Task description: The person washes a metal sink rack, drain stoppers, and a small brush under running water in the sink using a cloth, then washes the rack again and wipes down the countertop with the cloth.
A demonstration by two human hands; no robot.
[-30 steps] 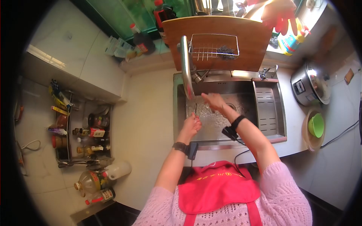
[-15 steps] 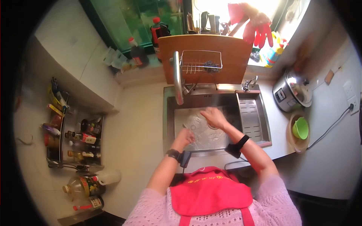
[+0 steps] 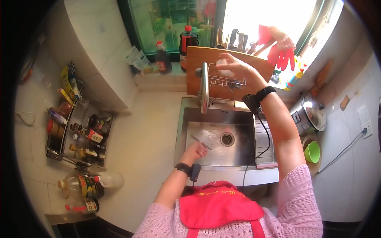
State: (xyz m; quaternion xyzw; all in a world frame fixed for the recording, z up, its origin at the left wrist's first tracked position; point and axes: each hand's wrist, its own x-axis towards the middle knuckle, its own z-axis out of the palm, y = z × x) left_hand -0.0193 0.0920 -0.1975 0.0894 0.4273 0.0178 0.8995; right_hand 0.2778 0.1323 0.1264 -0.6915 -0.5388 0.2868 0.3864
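My left hand [image 3: 196, 150] is over the left part of the steel sink [image 3: 210, 158], its fingers closed on a thin grey metal utensil [image 3: 195, 138] that sticks out on both sides. My right hand [image 3: 234, 67] is raised beyond the tap [image 3: 204, 87], at the wire rack [image 3: 218, 81] in front of a wooden board [image 3: 193, 59]. Its fingers are round a whitish item [image 3: 224, 68], too blurred to name. A dark scouring pad [image 3: 235, 84] lies in the rack, just below that hand.
Dark bottles [image 3: 163, 59] and red gloves [image 3: 283, 57] are behind, by the window. On the right stand a cooker [image 3: 309, 115] and a green bowl [image 3: 312, 152]. A rack of bottles [image 3: 89, 135] and an oil jug [image 3: 79, 185] are at the left.
My right hand has gone from over the sink up to the wire rack and now has a whitish item. My left hand stays low over the sink. The view has shifted.
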